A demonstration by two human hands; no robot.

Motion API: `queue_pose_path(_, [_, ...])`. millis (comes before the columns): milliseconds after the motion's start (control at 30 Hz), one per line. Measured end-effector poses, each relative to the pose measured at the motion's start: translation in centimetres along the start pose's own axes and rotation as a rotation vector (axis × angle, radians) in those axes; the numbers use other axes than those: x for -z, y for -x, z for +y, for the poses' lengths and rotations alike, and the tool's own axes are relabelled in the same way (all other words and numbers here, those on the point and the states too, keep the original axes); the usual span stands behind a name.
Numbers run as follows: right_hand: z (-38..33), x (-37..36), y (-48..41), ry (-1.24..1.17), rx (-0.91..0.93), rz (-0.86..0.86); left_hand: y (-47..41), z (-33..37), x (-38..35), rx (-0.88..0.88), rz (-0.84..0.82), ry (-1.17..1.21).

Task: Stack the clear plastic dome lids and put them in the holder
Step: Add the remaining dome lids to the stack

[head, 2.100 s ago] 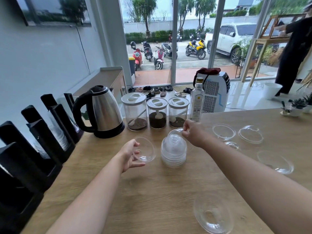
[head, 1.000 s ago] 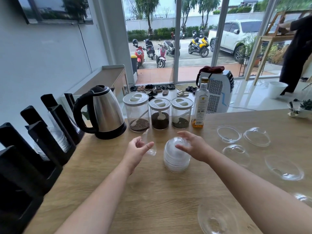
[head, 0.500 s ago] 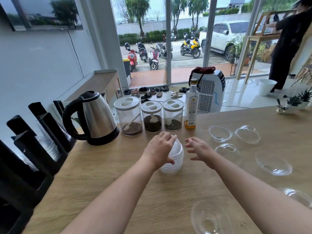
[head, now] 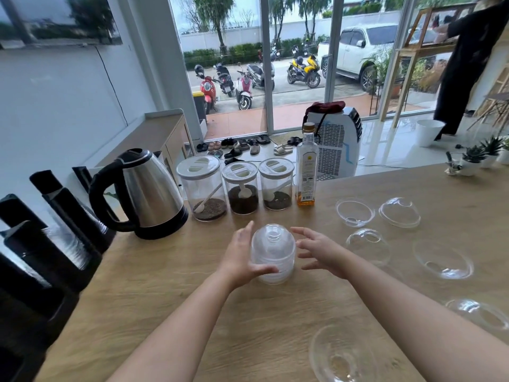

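Observation:
A stack of clear dome lids (head: 273, 253) stands upright in the middle of the wooden counter (head: 170, 296). My left hand (head: 242, 257) cups the stack's left side, thumb across its lower front. My right hand (head: 321, 250) hovers just right of the stack, fingers spread, not touching it. Several loose dome lids lie to the right: one (head: 354, 212), another (head: 400, 212), a third (head: 368, 245), and more such as the lid (head: 442, 259) and the near lid (head: 340, 354). The black holder (head: 55, 244) with upright slots stands at the left edge, with stacked clear lids or cups in it.
A steel kettle (head: 143, 193) stands behind the stack to the left. Three lidded jars (head: 242, 186) and a glass bottle (head: 306, 166) line the counter's far edge. Small potted plants (head: 479, 155) sit at the far right. A person in black (head: 468, 62) stands beyond the counter.
My left hand set its lid onto the stack and has slid down to the stack's side. My right hand has drawn a little closer to the stack.

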State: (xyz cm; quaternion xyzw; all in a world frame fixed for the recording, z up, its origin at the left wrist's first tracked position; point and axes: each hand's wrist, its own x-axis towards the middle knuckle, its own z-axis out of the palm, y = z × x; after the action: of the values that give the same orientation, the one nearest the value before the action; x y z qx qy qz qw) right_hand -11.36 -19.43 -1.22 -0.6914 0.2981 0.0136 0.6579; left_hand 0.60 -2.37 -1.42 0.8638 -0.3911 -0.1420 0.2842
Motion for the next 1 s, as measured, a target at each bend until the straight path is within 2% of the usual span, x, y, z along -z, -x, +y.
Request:
queue_pose_path(100, [0.3, -0.3, 0.0, -0.081, -0.022, -0.093, 0.2, -1.1, -0.2, 0.13, -0.114, 0.228])
queue_pose_path(267, [0.4, -0.4, -0.2, -0.029, 0.034, -0.141, 0.0, -1.6, -0.4, 0.17, -0.173, 0.386])
queue_pose_path(700, [0.6, -0.8, -0.5, 0.085, 0.109, -0.12, -0.8, -2.2, -0.4, 0.191, -0.184, 0.409])
queue_pose_path(1000, [-0.7, 0.8, 0.2, 0.125, 0.069, -0.032, -1.0, -2.2, 2.8, 0.193, -0.163, 0.278])
